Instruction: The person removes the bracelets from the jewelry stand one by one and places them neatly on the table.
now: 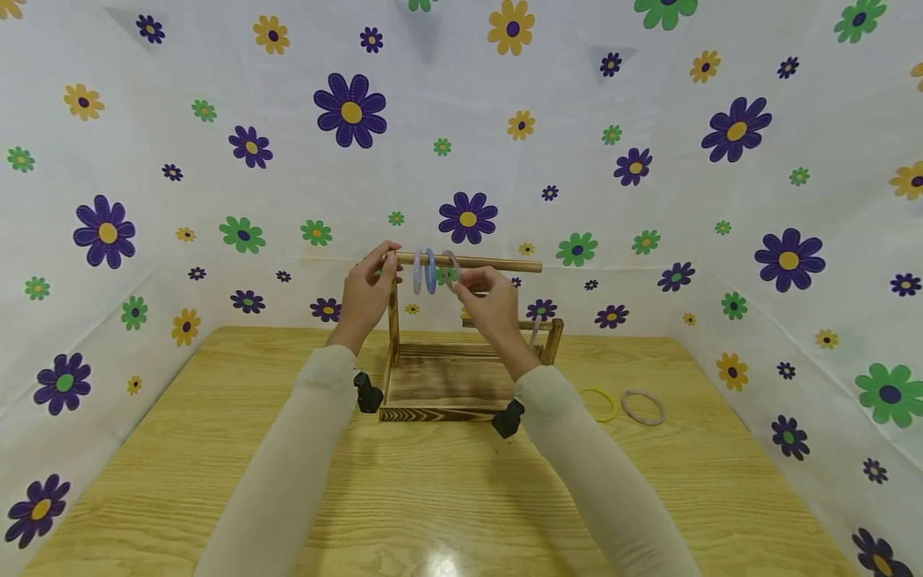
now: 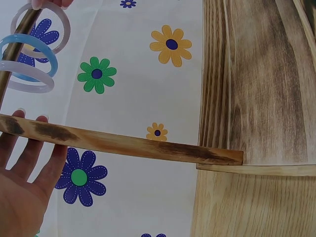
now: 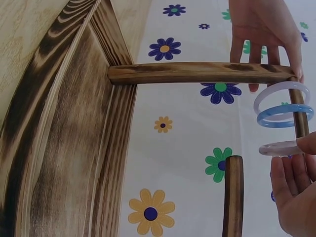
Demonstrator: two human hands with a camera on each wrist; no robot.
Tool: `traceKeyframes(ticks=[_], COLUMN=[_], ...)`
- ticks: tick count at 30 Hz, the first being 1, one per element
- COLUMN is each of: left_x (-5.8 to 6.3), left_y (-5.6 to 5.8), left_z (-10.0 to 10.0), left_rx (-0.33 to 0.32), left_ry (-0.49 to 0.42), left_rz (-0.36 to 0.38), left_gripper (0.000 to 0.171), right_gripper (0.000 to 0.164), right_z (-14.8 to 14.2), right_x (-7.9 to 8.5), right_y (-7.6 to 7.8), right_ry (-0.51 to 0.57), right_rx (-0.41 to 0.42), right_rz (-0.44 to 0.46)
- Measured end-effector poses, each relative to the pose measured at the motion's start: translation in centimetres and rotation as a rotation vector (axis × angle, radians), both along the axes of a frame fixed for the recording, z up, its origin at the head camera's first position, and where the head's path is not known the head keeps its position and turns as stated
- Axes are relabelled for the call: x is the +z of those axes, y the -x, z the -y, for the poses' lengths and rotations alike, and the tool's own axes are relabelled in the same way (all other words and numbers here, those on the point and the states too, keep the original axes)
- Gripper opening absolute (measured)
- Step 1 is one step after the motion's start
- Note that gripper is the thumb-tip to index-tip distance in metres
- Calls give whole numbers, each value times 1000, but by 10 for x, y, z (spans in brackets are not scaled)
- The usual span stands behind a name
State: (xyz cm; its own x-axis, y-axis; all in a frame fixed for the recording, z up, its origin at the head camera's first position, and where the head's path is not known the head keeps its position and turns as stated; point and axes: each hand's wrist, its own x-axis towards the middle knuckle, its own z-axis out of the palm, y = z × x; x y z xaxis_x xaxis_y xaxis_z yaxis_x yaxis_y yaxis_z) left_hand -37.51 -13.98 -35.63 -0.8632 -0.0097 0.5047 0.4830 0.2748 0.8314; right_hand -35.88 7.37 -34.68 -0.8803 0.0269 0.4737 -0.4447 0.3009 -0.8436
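A wooden rack (image 1: 433, 414) stands on the table, with a long rod (image 1: 505, 264) at the top of its left post (image 2: 118, 143). My left hand (image 1: 366, 295) holds the top of that post, thumb in front and fingers behind. Two bangles hang on the rod near this hand: a pale lilac one (image 1: 417, 274) and a blue one (image 1: 430, 276). Farther along, a greyish-pink bangle (image 3: 276, 148) encircles the rod. Thumb and fingers of my right hand (image 1: 493, 303) pinch its lower edge.
On the rack's right side is a shorter, lower peg (image 1: 525, 325) with a pale bangle (image 1: 536, 331) hanging from it, partly hidden by my right arm. A yellow bangle (image 1: 614, 405) and a pinkish-grey bangle (image 1: 642, 422) lie on the table to the right. Flower-patterned cloth surrounds the table.
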Motion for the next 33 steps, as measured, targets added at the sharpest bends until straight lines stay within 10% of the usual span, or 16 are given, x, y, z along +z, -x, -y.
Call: traceKeyframes(ticks=[33], left_x=[2], left_y=[-3], left_z=[-1], left_rx=[11], left_ry=[5], left_rz=[3], left_gripper=[41], right_gripper=[16], right_z=[-11], right_x=[2], right_y=[0], right_ry=[0], right_rx=[-49], right_rz=[-59])
